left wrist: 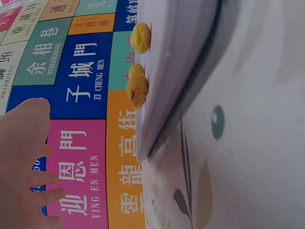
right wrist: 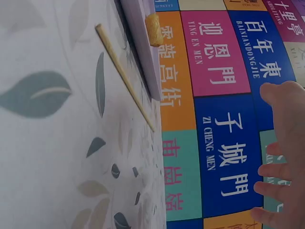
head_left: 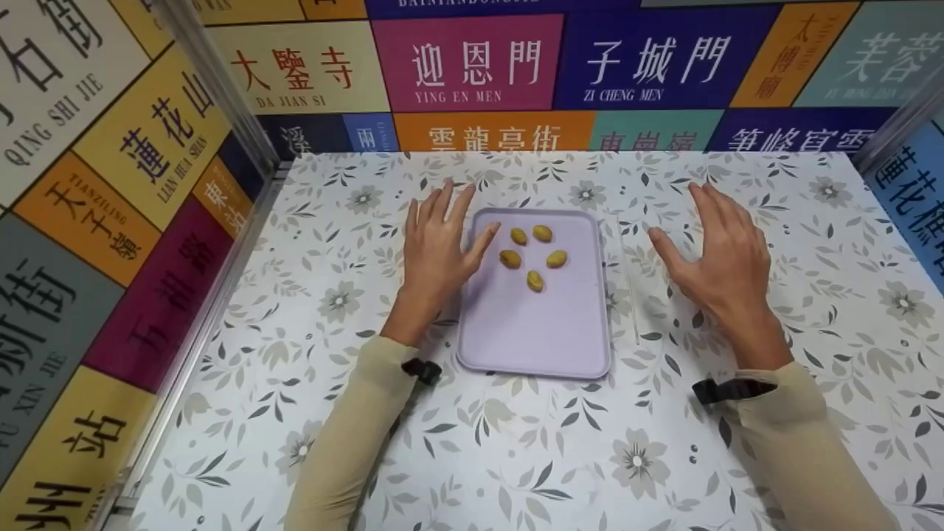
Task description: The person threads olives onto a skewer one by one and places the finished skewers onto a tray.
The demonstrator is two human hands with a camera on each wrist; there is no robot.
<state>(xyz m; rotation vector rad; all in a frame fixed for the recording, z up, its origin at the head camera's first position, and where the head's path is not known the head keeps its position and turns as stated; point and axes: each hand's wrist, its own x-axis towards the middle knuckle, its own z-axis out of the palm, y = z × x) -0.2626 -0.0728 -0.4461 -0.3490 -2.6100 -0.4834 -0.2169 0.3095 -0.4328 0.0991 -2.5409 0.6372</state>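
A lilac rectangular tray lies on the table with several small yellow-green, wrinkled oval fruits in its upper half. My left hand hovers at the tray's left side, fingers spread, its thumb over the upper left rim. To the right of the tray is my right hand, fingers extended and thumb apart, holding nothing. A thin wooden stick lies on the table between the tray and that hand. Two of the fruits show above the tray's rim in the left wrist view, one in the right wrist view.
A white cloth with grey flowers and leaves covers the table. Upright panels printed with coloured blocks and Chinese characters stand along the back and both sides. Each wrist wears a black strap.
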